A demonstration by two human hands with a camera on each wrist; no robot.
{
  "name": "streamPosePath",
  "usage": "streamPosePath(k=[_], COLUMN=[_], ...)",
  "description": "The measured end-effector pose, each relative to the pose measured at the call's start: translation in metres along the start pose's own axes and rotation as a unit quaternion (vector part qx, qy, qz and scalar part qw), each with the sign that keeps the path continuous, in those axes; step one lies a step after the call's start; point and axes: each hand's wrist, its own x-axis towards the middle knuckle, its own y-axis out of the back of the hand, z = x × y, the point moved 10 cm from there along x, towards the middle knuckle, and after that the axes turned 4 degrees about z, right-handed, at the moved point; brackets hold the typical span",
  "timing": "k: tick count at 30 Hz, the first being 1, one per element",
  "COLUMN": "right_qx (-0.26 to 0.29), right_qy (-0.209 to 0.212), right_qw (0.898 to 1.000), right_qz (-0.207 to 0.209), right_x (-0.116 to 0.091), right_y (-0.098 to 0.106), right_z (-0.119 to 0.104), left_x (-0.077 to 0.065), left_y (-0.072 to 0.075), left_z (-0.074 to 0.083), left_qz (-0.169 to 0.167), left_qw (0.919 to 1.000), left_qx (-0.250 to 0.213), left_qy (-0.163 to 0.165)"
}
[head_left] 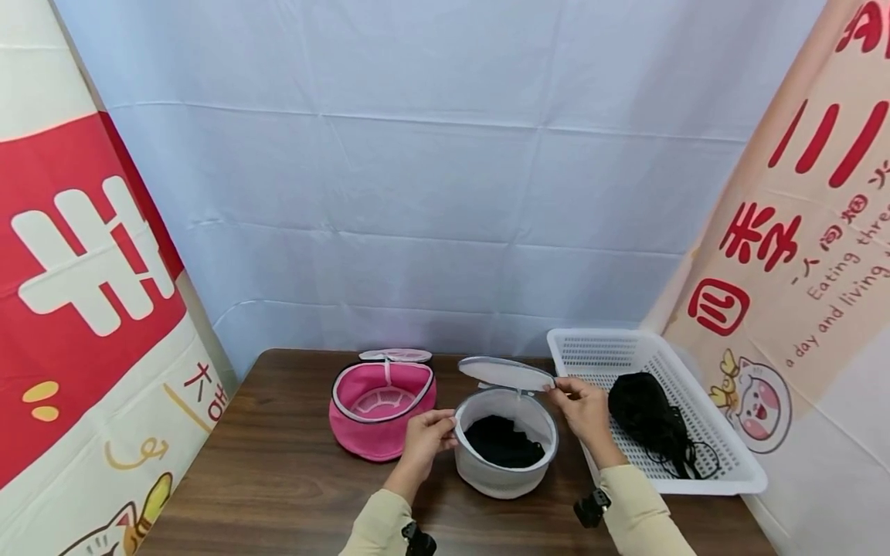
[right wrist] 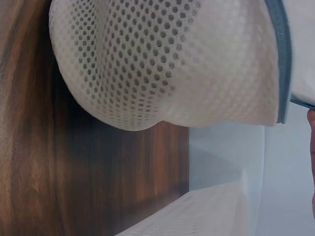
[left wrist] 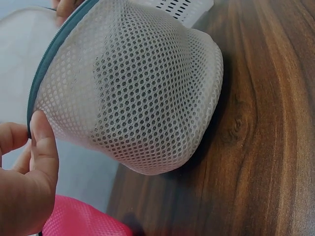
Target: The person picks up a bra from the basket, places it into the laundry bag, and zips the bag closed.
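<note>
A white mesh laundry bag with a grey zipper rim stands on the table, its round lid raised at the back. Black cloth lies inside it. My left hand pinches the left side of the rim between thumb and fingers; the left wrist view shows this grip on the zipper edge. At the lid's right edge, my right hand pinches the border. Only a fingertip of that hand shows in the right wrist view, beside the lid edge.
To the left stands a pink mesh bag with its lid up. On the right, a white plastic basket holds a black bundle with thin cords. A pale blue curtain hangs behind the wooden table.
</note>
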Motion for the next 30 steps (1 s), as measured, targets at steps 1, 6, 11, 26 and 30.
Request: streamPosePath(k=[1,6,11,26,30], right_qx=[-0.003,0.010,0.026,0.090,0.052], right_qy=[0.002,-0.013,-0.065,-0.217,-0.251], right_qw=[1.000,1.000,0.997,0.956,0.951], right_qz=[0.001,-0.011,-0.039,-0.174,-0.171], right_x=[-0.001,-0.004,-0.004,-0.030,-0.033], right_y=[0.000,0.000,-0.001,-0.023,-0.023], right_z=[0.000,0.002,-0.012,0.035,0.042], left_x=[0.000,-0.002,-0.002,0.002,0.002], left_y=[0.000,0.000,0.000,0.000,0.000], left_z=[0.000,0.001,0.002,-0.004,-0.007], left_qz=[0.000,-0.001,-0.001,-0.012,-0.009], left_qw=[1.0000,1.0000,1.0000,0.9999,0.9997], left_qx=[0.001,-0.004,-0.007,-0.010,-0.019], left_qy=[-0.001,-0.004,-0.002,0.004,0.015])
